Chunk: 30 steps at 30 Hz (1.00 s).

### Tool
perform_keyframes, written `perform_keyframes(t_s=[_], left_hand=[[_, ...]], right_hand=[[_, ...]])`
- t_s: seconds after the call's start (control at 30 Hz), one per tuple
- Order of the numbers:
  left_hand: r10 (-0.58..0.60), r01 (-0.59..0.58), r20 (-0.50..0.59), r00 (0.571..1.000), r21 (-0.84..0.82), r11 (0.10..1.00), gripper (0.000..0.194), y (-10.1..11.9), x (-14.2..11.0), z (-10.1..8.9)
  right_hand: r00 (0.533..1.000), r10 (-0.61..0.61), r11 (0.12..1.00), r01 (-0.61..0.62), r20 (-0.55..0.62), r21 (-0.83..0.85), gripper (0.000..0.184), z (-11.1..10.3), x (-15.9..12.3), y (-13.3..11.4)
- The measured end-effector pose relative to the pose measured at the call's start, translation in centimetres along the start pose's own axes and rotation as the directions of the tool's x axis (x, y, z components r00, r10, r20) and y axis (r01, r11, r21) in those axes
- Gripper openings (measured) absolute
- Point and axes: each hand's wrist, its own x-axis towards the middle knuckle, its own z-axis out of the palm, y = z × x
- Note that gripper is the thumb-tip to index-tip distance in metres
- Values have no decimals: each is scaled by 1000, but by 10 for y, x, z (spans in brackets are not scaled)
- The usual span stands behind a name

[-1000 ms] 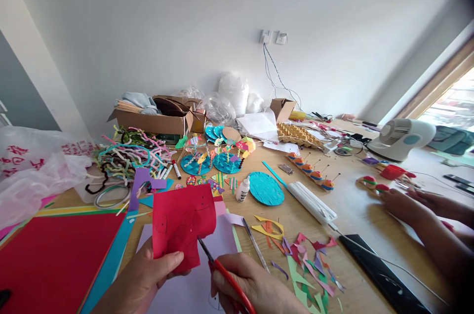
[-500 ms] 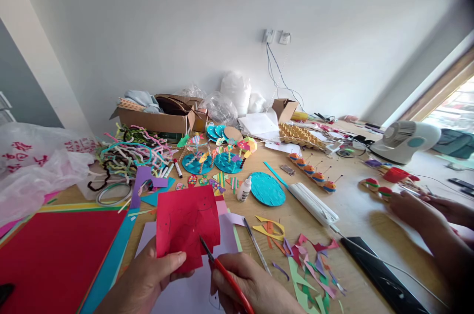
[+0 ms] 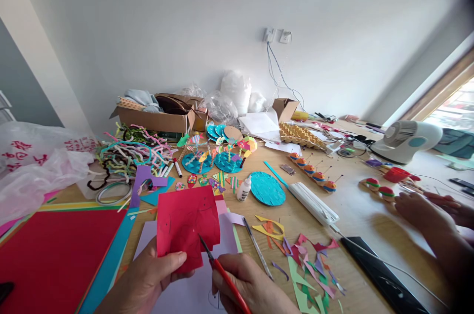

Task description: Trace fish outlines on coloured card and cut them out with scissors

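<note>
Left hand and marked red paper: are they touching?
Touching. In the head view, the left hand pinches the red paper, its thumb over the front.

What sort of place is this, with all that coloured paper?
Probably a craft room or workshop, judging by the tangled heap of multicoloured fuzzy pipe cleaners, the scattered bright paper offcuts, and the red-handled metal scissors at a red paper sheet.

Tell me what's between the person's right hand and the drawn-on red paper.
In the head view, red-handled metal scissors, held by the right hand, reach the red paper.
</note>
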Motion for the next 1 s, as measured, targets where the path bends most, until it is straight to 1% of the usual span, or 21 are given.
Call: perform_keyframes(t_s=[0.13,0.27,0.43,0.5,0.63,0.73,0.87,1.0], left_hand=[[-1,1,-15,1000,2,1000,39,3,-1,3],[-11,11,-7,1000,-11,1000,48,5,0,4],[43,-38,-53,998,90,995,53,5,1,1],[40,-37,-35,999,90,995,53,4,1,0],[-22,21,11,1000,65,998,53,2,-1,-1],[-17,16,19,1000,84,996,56,0,0,-2],[-22,19,44,999,68,997,63,-1,3,-4],[-19,15,63,998,71,997,59,-1,2,-5]], right_hand=[[999,-33,999,33,3,-21,24,0,0,1],[999,-34,998,33,-22,-45,23,1,0,1],[999,-31,996,28,-38,-90,21,2,0,2],[999,-41,995,39,-27,-87,21,2,0,2],[999,-42,996,41,-2,-76,21,1,-2,1],[999,-34,997,33,-3,-75,20,1,-3,0],[1000,-16,997,16,1,-77,21,1,-3,0],[1000,-21,995,20,-12,-100,22,2,-3,2]])
